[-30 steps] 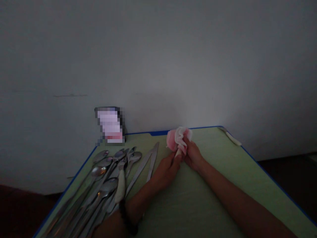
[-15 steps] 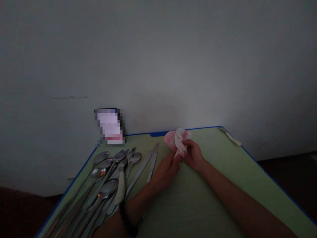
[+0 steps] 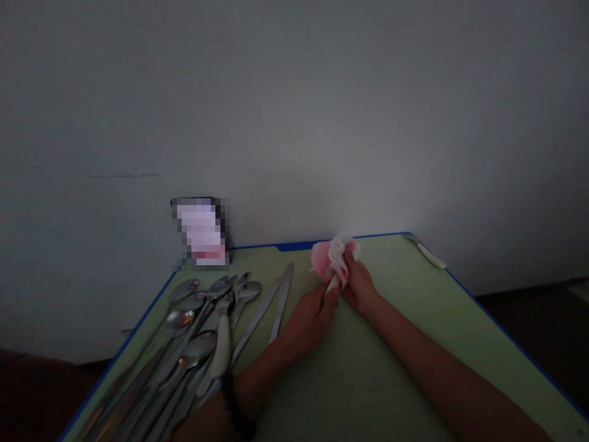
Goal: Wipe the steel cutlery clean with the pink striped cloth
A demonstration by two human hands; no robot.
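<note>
My left hand (image 3: 313, 312) is closed round the white handle of a utensil (image 3: 332, 283) near the middle of the green table (image 3: 405, 344). My right hand (image 3: 359, 285) is closed on a crumpled pink and white cloth (image 3: 335, 255), which wraps the utensil's far end. The utensil's working end is hidden inside the cloth. Both hands meet over the far half of the table.
A pile of several metal spoons and knives (image 3: 202, 331) covers the table's left side, one with a white handle (image 3: 222, 351). Two long knives (image 3: 271, 307) lie just left of my left hand. Another white-handled utensil (image 3: 427, 250) lies at the far right corner. A blurred standing item (image 3: 200, 233) leans at the wall.
The cloth has shifted slightly round the utensil's end as my right hand worked it; both hands stayed in the same place.
</note>
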